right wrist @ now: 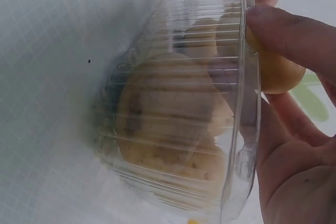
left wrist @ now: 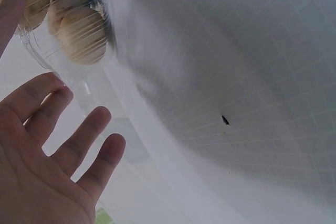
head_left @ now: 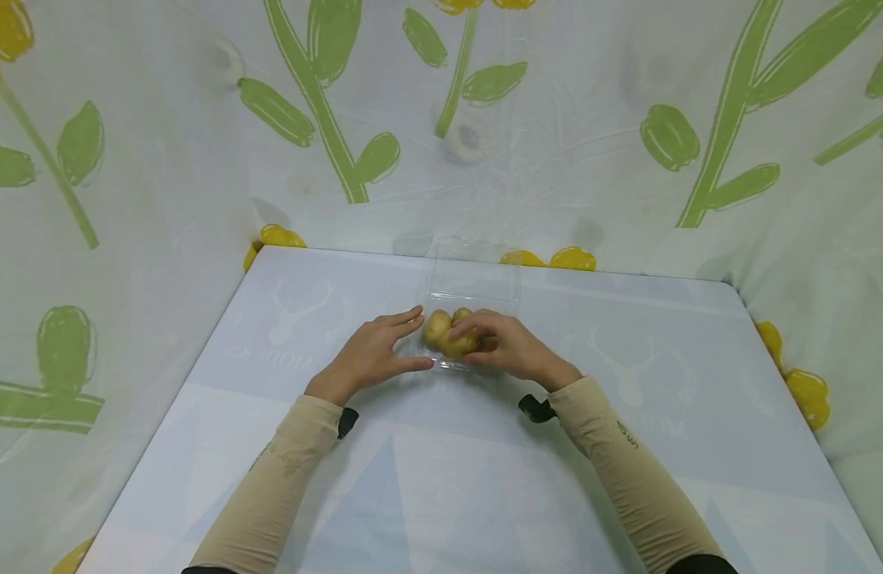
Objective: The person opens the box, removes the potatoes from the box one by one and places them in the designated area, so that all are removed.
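Observation:
A clear plastic clamshell box (head_left: 473,279) stands at the far middle of the table with its lid folded back. Several potatoes (head_left: 436,328) lie inside; the ribbed wall shows more of them (right wrist: 168,108) in the right wrist view. My right hand (head_left: 509,347) reaches over the box from the right and grips a potato (right wrist: 283,72) that sticks up above the rim. At the left side of the box is my left hand (head_left: 373,351), its fingers spread and fairly straight, thumb near the front corner. Whether it touches the plastic is hard to tell.
A pale patterned cloth covers the table (head_left: 456,494), whose far edge lies just behind the box. The open lid reaches past that edge. A hanging curtain (head_left: 556,159) with green and yellow flower prints surrounds the table.

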Motion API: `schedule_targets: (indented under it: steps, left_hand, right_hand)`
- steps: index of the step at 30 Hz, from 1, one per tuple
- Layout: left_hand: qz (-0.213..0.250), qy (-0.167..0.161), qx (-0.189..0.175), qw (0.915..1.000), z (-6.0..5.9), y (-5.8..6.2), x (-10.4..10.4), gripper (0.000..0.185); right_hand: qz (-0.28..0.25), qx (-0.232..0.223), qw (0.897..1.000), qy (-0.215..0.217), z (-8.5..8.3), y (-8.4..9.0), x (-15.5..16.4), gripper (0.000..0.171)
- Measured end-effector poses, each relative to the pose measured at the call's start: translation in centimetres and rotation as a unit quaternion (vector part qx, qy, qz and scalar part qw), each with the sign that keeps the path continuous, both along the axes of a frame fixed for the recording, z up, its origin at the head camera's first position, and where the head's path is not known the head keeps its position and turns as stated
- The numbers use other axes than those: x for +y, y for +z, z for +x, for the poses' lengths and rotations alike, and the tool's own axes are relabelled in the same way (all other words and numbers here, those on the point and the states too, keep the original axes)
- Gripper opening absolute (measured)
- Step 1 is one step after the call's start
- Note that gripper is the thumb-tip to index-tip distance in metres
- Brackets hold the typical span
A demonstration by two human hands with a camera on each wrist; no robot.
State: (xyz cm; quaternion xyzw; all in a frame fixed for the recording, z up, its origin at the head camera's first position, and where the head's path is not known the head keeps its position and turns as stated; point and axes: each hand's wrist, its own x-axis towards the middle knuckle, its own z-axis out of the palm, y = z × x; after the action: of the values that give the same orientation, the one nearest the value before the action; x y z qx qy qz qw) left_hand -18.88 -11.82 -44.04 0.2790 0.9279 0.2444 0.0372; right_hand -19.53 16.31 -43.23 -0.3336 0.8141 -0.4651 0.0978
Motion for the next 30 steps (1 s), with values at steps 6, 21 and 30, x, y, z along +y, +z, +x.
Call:
schedule_targets:
  steps: [6, 21, 30]
  left_hand:
    - [-0.002, 0.003, -0.002, 1.0, 0.0, -0.1, 0.0, 0.089]
    - [-0.002, 0.001, 0.0, 1.0, 0.1, 0.2, 0.1, 0.087]
    - [-0.007, 0.0, 0.004, 1.0, 0.0, 0.1, 0.1, 0.087]
  right_hand:
    - [-0.021, 0.02, 0.999, -0.019, 0.2, 0.1, 0.1, 0.039]
    - [-0.059, 0.034, 0.996, -0.064, 1.1, 1.7, 1.1, 0.037]
    - [-0.065, 0.05, 0.993, -0.079, 3.0, 4.5, 1.4, 0.036]
